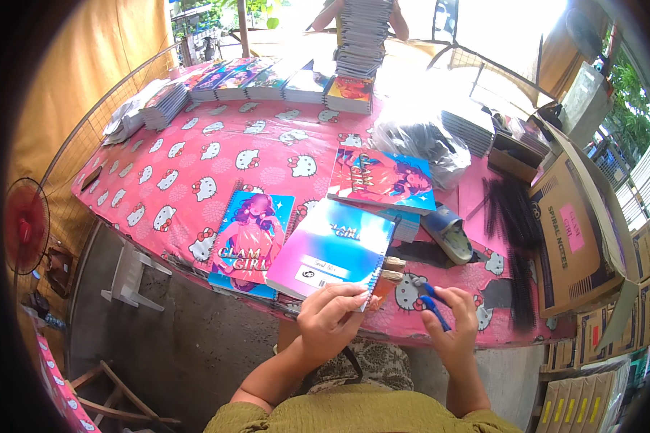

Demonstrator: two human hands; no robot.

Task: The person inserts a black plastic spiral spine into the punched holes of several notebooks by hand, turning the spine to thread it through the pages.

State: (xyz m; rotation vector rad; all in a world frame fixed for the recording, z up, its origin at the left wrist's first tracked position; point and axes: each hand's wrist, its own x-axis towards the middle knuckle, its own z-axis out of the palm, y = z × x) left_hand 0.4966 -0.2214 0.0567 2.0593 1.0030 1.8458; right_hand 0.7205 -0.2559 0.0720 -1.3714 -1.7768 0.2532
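My left hand [330, 317] grips the near corner of a spiral notebook [332, 249] with a blue-to-pink cover, lying back side up on the table's near edge. My right hand [451, 317] holds blue-handled pliers [430, 299] just right of the notebook's lower spiral corner. A second notebook [249, 242] with a cartoon girl on its cover lies to the left. A third notebook [383, 179] rests on a small stack farther back.
The table wears a pink cat-print cloth [195, 166]. Notebook stacks [267, 81] line the far edge, with a tall pile [361, 36] in front of another person. Black binding coils [516, 224], a clear plastic bag [419, 141] and cardboard boxes [578, 231] fill the right. A red fan [25, 225] stands left.
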